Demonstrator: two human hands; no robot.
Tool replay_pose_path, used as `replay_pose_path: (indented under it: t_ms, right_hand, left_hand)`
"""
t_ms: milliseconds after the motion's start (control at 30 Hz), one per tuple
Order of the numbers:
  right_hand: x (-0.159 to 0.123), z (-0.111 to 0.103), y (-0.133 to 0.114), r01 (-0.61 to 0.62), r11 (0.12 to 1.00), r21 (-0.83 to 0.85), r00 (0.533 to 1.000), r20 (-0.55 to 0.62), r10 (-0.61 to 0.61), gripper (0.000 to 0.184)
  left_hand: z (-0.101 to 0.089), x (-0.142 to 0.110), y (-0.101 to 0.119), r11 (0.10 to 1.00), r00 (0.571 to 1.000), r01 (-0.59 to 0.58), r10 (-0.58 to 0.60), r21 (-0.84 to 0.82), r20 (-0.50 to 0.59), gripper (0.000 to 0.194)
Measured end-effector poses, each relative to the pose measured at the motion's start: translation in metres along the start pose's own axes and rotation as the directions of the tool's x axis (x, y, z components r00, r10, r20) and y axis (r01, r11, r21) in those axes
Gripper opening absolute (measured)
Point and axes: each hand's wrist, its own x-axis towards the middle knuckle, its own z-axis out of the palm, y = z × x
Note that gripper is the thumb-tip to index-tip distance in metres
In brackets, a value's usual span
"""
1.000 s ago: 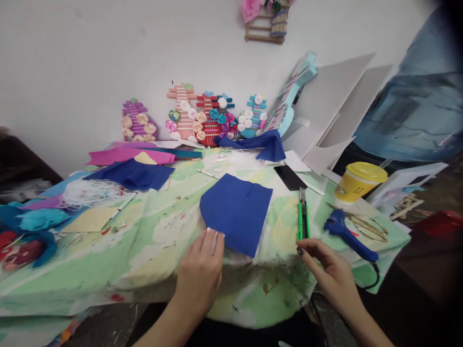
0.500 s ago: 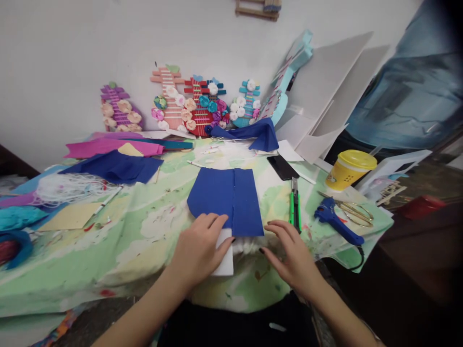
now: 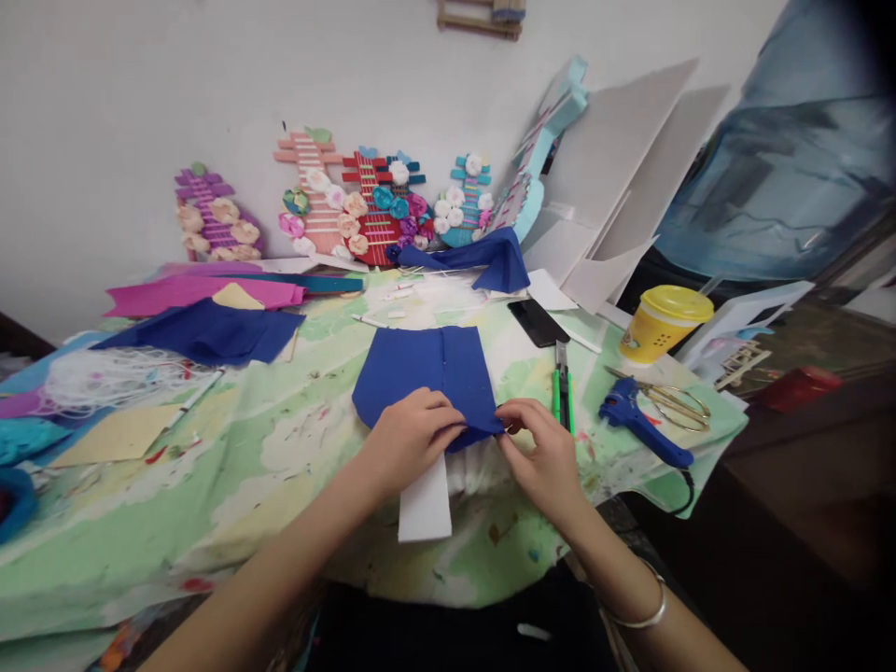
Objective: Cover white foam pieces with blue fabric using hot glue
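Note:
A dark blue sheet [image 3: 402, 364], cloth or crepe paper, lies before me with a seam running down it. From under its near edge sticks out a white foam-like strip [image 3: 427, 509]. My left hand [image 3: 416, 434] is closed, pinching the sheet's near edge beside the strip. At the near right corner, my right hand [image 3: 542, 453] has thumb and fingertips pressed together on the same sheet. Between the two hands the edge is lifted and slightly bunched. A green utility knife [image 3: 562, 392] lies just beyond my right hand.
To the right are a blue glue gun [image 3: 644, 425], gold scissors [image 3: 676, 401], a yellow cup [image 3: 665, 327] and a black phone [image 3: 538, 323]. Blue fabric [image 3: 210, 329] and white string [image 3: 112, 373] lie left. Several flower-decorated guitar shapes [image 3: 374, 205] lean on the wall.
Both hands have come to the sheet's near edge and pinched it; my right hand was apart and open before. That edge is now raised, and more of the white strip shows.

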Motion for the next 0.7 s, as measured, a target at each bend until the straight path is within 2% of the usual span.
replay_pose_path:
  t_ms: [100,200,267,333,400,467,500,567,633,700]
  right_hand:
    - [-0.003,-0.012,0.001,0.006,0.998,-0.059,1.000,-0.029,-0.008,0.023]
    - [-0.010,-0.034,0.012,-0.008,0.979,-0.203,0.994,-0.112,-0.015,0.020]
    - [-0.016,-0.054,0.026,-0.047,0.928,-0.369,0.980,-0.199,-0.030,0.019]
    - [-0.022,-0.076,0.046,-0.113,0.826,-0.553,0.965,-0.259,-0.042,0.021]
    - [-0.029,-0.095,0.067,-0.180,0.696,-0.695,0.969,-0.249,0.003,0.028]
    - [-0.037,-0.109,0.086,-0.278,0.553,-0.786,0.960,-0.254,0.120,0.041]
    - [-0.040,-0.113,0.093,-0.295,0.510,-0.808,0.955,-0.243,0.168,0.046]
    - [-0.045,-0.117,0.105,-0.276,0.486,-0.830,0.958,-0.194,0.213,0.049]
    - [-0.046,-0.118,0.111,-0.238,0.491,-0.838,0.967,-0.157,0.202,0.047]
    - [-0.044,-0.118,0.116,-0.237,0.489,-0.839,0.969,-0.167,0.184,0.045]
  left_hand:
    - [-0.002,0.010,-0.006,0.997,0.999,-0.024,0.021,-0.072,-0.049,0.015]
    - [-0.003,0.021,-0.010,0.991,0.996,-0.038,0.028,-0.129,-0.084,0.015]
    - [-0.004,0.028,-0.012,0.985,0.995,-0.055,0.041,-0.161,-0.091,0.015]
    - [-0.003,0.032,-0.011,0.981,0.994,-0.079,0.064,-0.180,-0.085,0.016]
    - [-0.002,0.035,-0.010,0.976,0.993,-0.098,0.083,-0.193,-0.085,0.017]
    - [-0.001,0.037,-0.008,0.974,0.992,-0.111,0.096,-0.197,-0.088,0.017]
    - [0.000,0.038,-0.007,0.974,0.991,-0.117,0.102,-0.195,-0.089,0.017]
    - [0.000,0.039,-0.006,0.974,0.990,-0.126,0.110,-0.187,-0.093,0.016]
    - [0.000,0.039,-0.006,0.974,0.988,-0.132,0.115,-0.184,-0.100,0.016]
    - [-0.002,0.039,-0.007,0.974,0.987,-0.134,0.114,-0.184,-0.115,0.016]
